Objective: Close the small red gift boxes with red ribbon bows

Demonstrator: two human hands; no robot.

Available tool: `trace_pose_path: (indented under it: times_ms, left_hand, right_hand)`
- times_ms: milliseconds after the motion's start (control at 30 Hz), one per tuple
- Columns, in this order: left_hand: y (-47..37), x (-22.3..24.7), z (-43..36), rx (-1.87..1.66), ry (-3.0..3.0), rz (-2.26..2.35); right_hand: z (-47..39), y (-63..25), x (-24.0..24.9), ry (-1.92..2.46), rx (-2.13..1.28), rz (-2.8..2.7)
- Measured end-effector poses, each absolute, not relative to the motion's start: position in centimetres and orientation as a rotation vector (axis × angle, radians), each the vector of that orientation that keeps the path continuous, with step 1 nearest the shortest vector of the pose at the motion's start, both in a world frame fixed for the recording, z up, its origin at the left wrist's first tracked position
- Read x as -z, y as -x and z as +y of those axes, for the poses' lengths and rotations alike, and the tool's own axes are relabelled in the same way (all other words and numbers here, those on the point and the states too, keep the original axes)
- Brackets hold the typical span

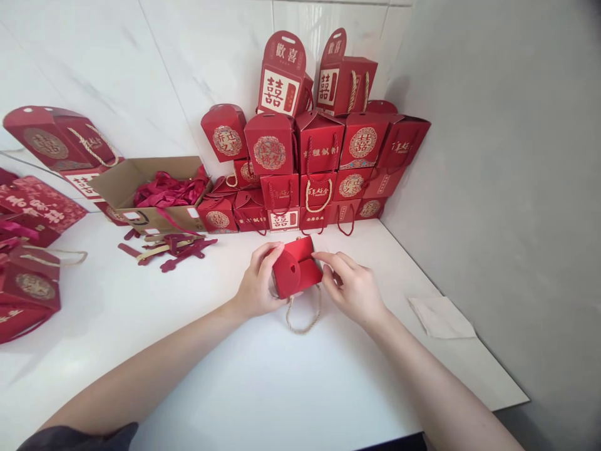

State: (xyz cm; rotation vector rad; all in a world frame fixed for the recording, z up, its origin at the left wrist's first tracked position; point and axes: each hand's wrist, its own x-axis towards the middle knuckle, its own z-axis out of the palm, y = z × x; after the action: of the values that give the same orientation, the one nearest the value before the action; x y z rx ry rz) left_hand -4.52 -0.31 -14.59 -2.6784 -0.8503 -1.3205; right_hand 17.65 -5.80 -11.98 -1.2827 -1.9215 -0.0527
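A small red paper gift box (307, 270) is between my hands above the white table, its top flaps partly folded. One rounded flap with a small slot stands on its left side. My left hand (258, 282) grips the box from the left, thumb on top and fingers around the side. My right hand (352, 285) is at the right edge, index fingertip at the flaps and thumb bent below it, the fingers closed about that edge. From the near side a beige rope handle (304, 331) hangs in a loop.
Stacked red gift boxes (322, 147) stand against the wall. A cardboard box (110, 181) holds crimson ribbons (171, 190); dark red and gold strips (173, 247) lie before it. More red boxes (32, 288) are at left. A white napkin (444, 317) lies near the right wall.
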Motion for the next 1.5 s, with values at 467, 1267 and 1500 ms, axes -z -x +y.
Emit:
trace_pose_path:
  times_ms: [467,1267,1500]
  left_hand:
    - [4.9,15.0,0.0,1.322,2.54,-1.029]
    - [5.7,14.2,-0.6,0.959,2.843,-0.935]
    - [9.4,10.3,1.1,1.218,2.553,-1.291]
  right_hand:
    - [-5.5,-18.9,11.9,0.992,0.29,-2.141]
    - [-4.8,-18.2,12.6,1.148,-0.17,-2.054]
    - [-4.2,-18.9,13.2,1.14,-0.189,-1.886]
